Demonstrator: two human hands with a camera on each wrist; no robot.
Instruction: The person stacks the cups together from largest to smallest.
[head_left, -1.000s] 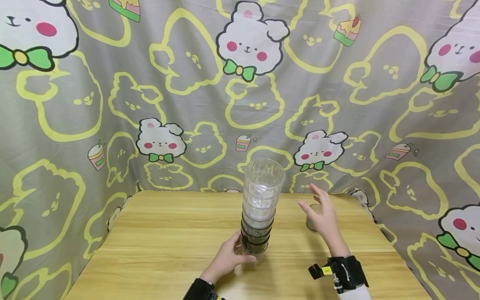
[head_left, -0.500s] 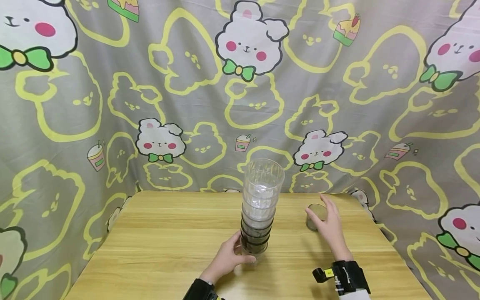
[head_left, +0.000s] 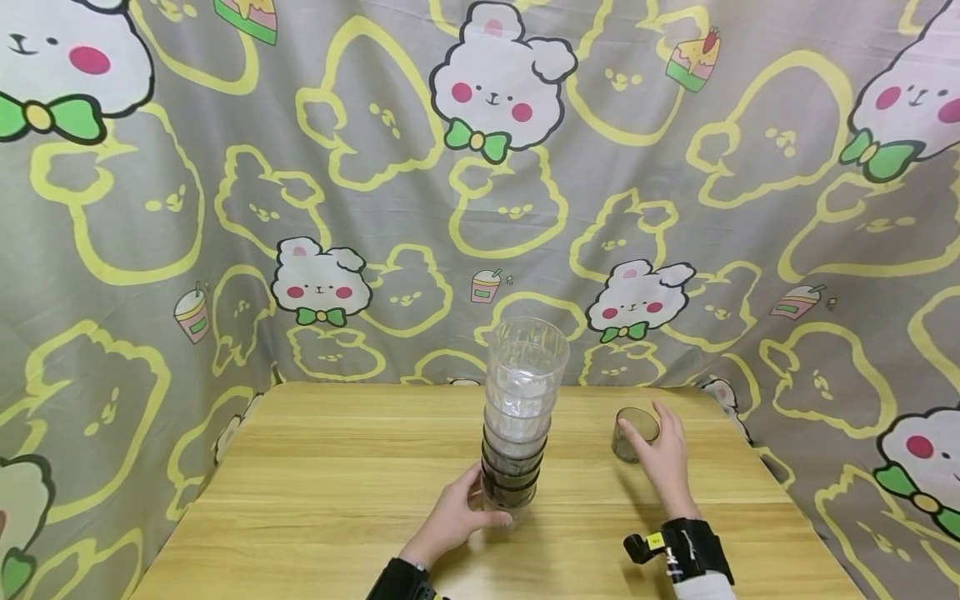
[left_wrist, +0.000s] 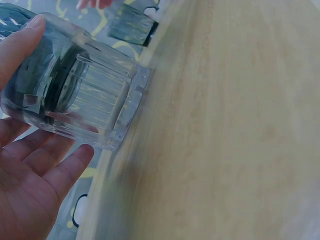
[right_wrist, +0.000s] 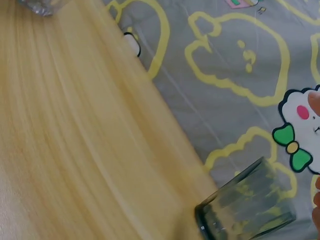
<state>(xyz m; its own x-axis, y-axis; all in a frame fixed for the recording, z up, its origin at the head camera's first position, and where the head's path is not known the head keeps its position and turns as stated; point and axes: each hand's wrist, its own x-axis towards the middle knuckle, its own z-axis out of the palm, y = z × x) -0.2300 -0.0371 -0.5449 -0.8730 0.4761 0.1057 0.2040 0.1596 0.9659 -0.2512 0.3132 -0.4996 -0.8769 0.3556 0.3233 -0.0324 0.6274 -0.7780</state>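
Note:
A tall upright stack of nested cups (head_left: 519,425) stands mid-table in the head view, clear at the top, dark grey lower down and clear at the base. My left hand (head_left: 453,517) grips it low, thumb in front and fingers round the far side. Close up in the left wrist view, the clear bottom cup (left_wrist: 95,85) has a ribbed wall and thick base. Toward the back right, a single grey see-through cup (head_left: 626,450) stands upright. My right hand (head_left: 666,454) is spread beside it, thumb across its near side; the right wrist view shows a gap between fingertips and cup (right_wrist: 245,207).
The wooden table (head_left: 337,467) ends at a grey curtain (head_left: 420,208) with yellow outlines and white rabbits, which hangs behind and at both sides. A black strap with a small camera (head_left: 641,547) sits on the right wrist.
My right hand has come down and back from above the grey cup to its right side. The cup has shifted very slightly right. The left hand and the stack have stayed put.

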